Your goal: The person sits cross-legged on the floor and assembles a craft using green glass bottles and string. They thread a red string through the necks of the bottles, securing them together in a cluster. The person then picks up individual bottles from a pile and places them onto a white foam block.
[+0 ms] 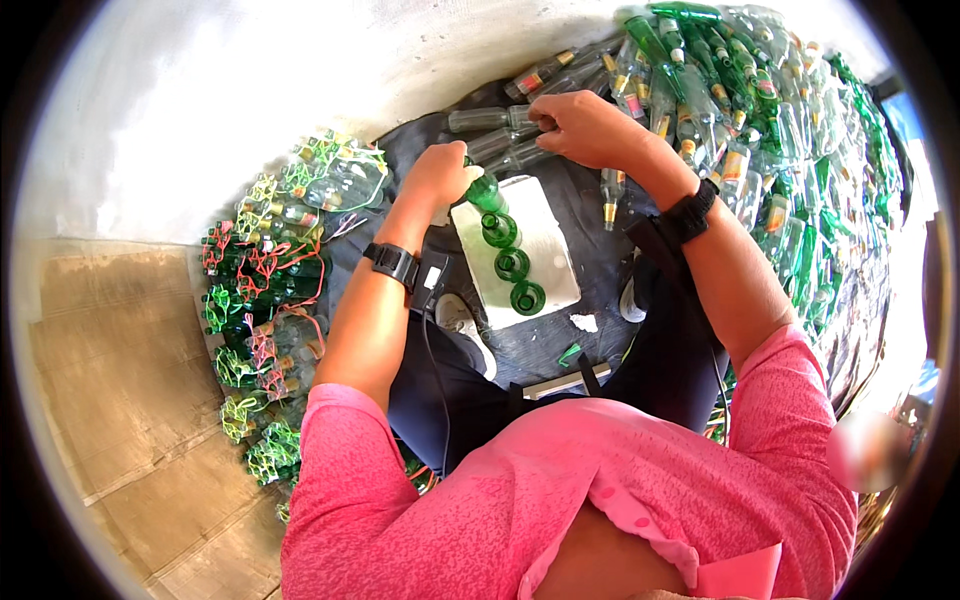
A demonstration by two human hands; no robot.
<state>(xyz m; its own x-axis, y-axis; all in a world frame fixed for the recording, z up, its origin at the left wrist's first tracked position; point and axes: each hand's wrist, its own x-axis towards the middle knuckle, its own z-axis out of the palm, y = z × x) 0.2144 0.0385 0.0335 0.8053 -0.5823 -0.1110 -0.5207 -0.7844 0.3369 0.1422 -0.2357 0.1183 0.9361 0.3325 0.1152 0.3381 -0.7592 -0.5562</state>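
Note:
My left hand (438, 176) is closed around the upper part of a green glass bottle (487, 194), its thumb along the side. That bottle is at the far end of a row of green bottles (512, 265) on a white board (548, 240); the others stand upright, seen from above. Farther right, my right hand (583, 128) has its fingers curled at the end of a clear glass bottle (480, 120) lying on the dark sheet. More clear bottles (515, 157) lie beneath that hand, partly hidden by it.
A large heap of green and clear bottles (740, 110) rises at the right. Bottles bundled with coloured strings (265, 280) are stacked at the left beside a brown tiled floor (130, 370). A white wall (250, 70) stands behind. Green and white scraps (570, 354) lie near my feet.

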